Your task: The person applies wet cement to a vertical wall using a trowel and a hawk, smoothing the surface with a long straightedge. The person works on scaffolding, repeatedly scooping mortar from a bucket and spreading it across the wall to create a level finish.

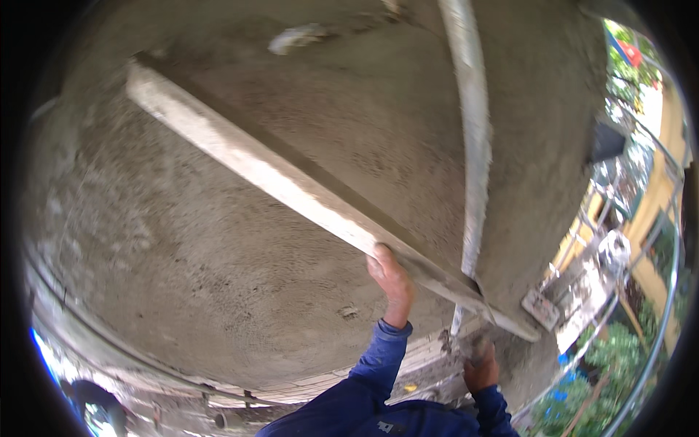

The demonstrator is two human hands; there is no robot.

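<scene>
A long, pale straightedge [291,197] slants across a grey plastered wall [240,291], from upper left to lower right, with its shadow along the upper edge. My left hand [391,280] is closed on its lower half, the thumb showing on the face. Below its lower right end is my right hand [482,366], fingers curled around something greyish and plaster-smeared that I cannot make out. A second pale strip [475,138] runs nearly upright on the wall; the straightedge crosses in front of it near its lower end.
A light rectangular block [540,309] lies by the straightedge's right end. Metal tubes [673,269] curve along the right side, with green plants [619,357] and a yellow structure behind. A dark, box-like object [608,142] juts out at the wall's right edge. A rail [145,371] runs lower left.
</scene>
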